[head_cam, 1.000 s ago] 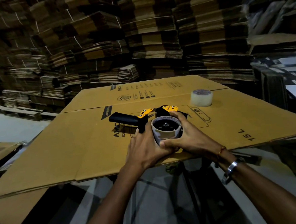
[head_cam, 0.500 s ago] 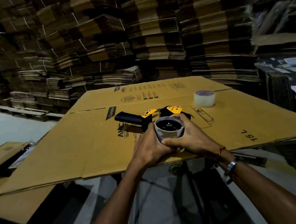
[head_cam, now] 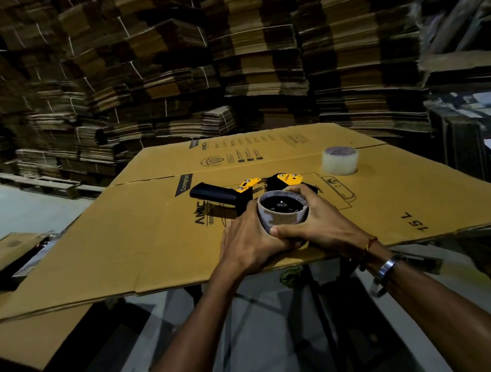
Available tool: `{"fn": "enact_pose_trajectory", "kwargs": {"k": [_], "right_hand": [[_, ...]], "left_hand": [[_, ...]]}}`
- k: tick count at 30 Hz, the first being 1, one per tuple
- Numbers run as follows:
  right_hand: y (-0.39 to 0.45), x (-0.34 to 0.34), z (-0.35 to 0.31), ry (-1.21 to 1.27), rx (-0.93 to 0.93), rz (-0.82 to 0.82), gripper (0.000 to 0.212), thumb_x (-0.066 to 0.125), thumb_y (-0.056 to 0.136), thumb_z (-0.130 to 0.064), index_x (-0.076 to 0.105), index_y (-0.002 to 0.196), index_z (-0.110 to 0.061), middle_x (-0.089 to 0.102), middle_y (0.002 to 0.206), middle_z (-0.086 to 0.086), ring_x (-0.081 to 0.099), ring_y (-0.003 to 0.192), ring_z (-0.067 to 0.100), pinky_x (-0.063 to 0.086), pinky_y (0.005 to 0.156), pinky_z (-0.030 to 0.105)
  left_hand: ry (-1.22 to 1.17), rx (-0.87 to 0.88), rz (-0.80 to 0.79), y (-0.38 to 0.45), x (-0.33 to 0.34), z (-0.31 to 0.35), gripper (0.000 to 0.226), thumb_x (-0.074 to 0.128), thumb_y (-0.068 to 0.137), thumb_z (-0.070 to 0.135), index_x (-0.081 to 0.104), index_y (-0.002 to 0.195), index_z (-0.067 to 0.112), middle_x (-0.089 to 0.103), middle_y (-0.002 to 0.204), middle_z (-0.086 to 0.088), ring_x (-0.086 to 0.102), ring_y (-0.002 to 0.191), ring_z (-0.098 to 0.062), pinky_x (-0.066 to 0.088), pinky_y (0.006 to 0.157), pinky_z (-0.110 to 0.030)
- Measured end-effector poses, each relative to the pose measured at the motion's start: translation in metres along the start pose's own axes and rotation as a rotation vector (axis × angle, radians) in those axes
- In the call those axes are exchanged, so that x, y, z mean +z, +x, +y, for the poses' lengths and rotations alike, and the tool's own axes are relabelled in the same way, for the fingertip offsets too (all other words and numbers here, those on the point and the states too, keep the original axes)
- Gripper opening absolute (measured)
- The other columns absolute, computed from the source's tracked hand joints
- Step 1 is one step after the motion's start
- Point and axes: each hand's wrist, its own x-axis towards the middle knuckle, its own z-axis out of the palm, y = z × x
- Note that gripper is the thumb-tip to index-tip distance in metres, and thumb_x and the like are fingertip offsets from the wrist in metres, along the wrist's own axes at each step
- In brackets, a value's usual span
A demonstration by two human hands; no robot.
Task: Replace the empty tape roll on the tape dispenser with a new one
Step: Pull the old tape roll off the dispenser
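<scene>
Both hands wrap the empty tape roll (head_cam: 282, 216), a bare cardboard core seated on the black-and-yellow tape dispenser (head_cam: 244, 190), which lies on a flattened cardboard sheet (head_cam: 144, 245) covering the desk. The left hand (head_cam: 249, 240) curls round the core's left and near side; the right hand (head_cam: 318, 223) grips its right side, thumb across the near wall. The dispenser's black handle points left. A new clear tape roll (head_cam: 340, 161) stands to the far right, well apart from the hands.
</scene>
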Motion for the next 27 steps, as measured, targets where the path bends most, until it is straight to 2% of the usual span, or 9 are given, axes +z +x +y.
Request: {"fn": "enact_pose_trajectory", "kwargs": {"k": [7,12,19,24,27], "right_hand": [[0.0023,-0.0022,0.0013,-0.021,-0.017,-0.024,0.081,0.09,0.061,-0.053,0.046,0.129,-0.041,0.063,0.128,-0.016,0.062,0.116,0.009,0.053,0.101,0.041],[0.0028,-0.0026,0.005,0.001,-0.027,-0.016,0.081,0.088,0.057,-0.061,0.048,0.126,-0.045,0.065,0.126,-0.016,0.064,0.116,0.009,0.054,0.101,0.043],[0.0028,-0.0028,0.0056,0.045,-0.019,-0.012,0.085,0.089,0.056,-0.061,0.05,0.129,-0.039,0.067,0.124,-0.014,0.066,0.113,0.006,0.055,0.099,0.041],[0.0042,0.0001,0.0076,0.097,0.003,0.008,0.086,0.09,0.054,-0.063,0.052,0.127,-0.038,0.069,0.123,-0.012,0.067,0.113,0.009,0.055,0.099,0.044],[0.0044,0.002,0.0079,0.111,0.007,0.018,0.087,0.09,0.053,-0.062,0.052,0.127,-0.038,0.068,0.123,-0.013,0.067,0.113,0.009,0.055,0.099,0.044]], "left_hand": [[0.038,0.016,0.034,-0.0002,0.0017,-0.0009,0.095,0.072,0.051,0.071,0.039,0.131,0.032,0.066,0.118,0.007,0.062,0.104,-0.018,0.053,0.089,-0.042],[0.036,-0.019,0.05,-0.0011,0.0012,-0.0012,0.099,0.068,0.043,0.078,0.042,0.129,0.035,0.067,0.117,0.009,0.063,0.104,-0.019,0.053,0.087,-0.042],[0.042,-0.035,0.071,-0.0004,0.0046,-0.0007,0.094,0.072,0.046,0.077,0.042,0.125,0.035,0.066,0.115,0.007,0.062,0.102,-0.022,0.052,0.088,-0.045],[0.053,-0.03,0.089,-0.0011,0.0051,0.0019,0.085,0.073,0.055,0.072,0.045,0.123,0.032,0.066,0.11,0.006,0.063,0.098,-0.023,0.049,0.078,-0.038],[0.048,-0.034,0.089,-0.001,0.006,0.0012,0.088,0.069,0.051,0.076,0.045,0.124,0.033,0.066,0.11,0.006,0.061,0.098,-0.024,0.049,0.079,-0.039]]}}
